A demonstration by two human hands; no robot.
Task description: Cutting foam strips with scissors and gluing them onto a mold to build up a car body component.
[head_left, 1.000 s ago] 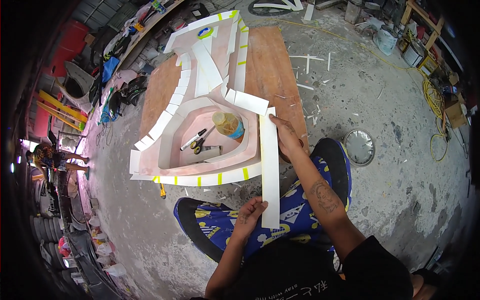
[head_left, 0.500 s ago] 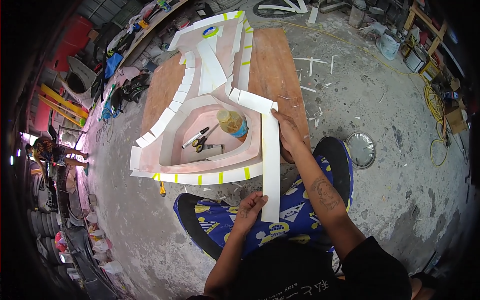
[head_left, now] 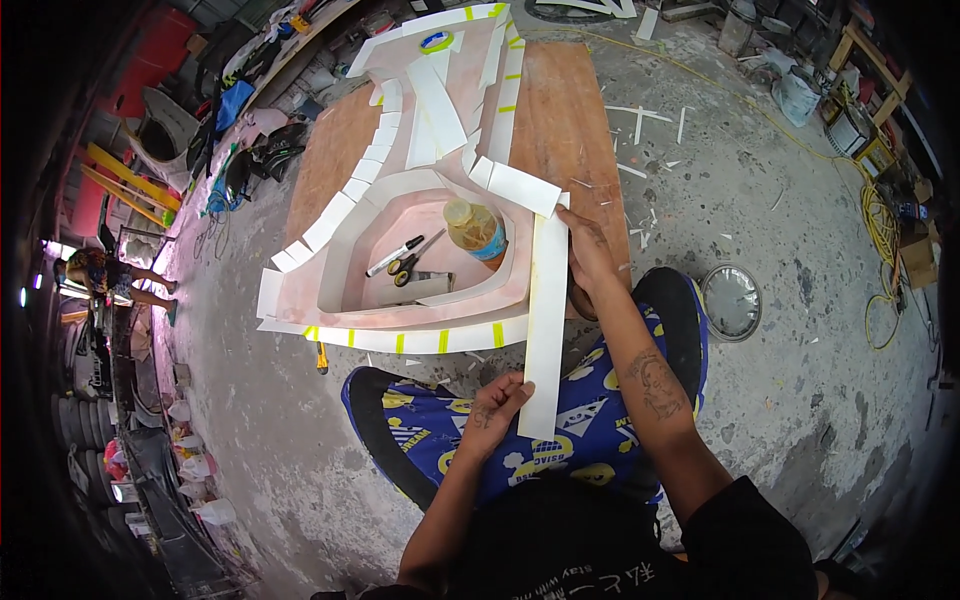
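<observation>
Brown bd. [head_left: 572,110] under pinkish panel [head_left: 425,222] – stained conc. floor [head_left: 790,420], yellow cable [head_left: 879,214] R.

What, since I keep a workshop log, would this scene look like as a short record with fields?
Left grip: pinching white strip near its lower end
Right grip: holding the strip's upper end
Panel: pinkish, edged with white pieces and yellow tape
In panel's hollow: bottle, marker, scissors
On panel's far part: tape roll
Under panel: brown board
</observation>
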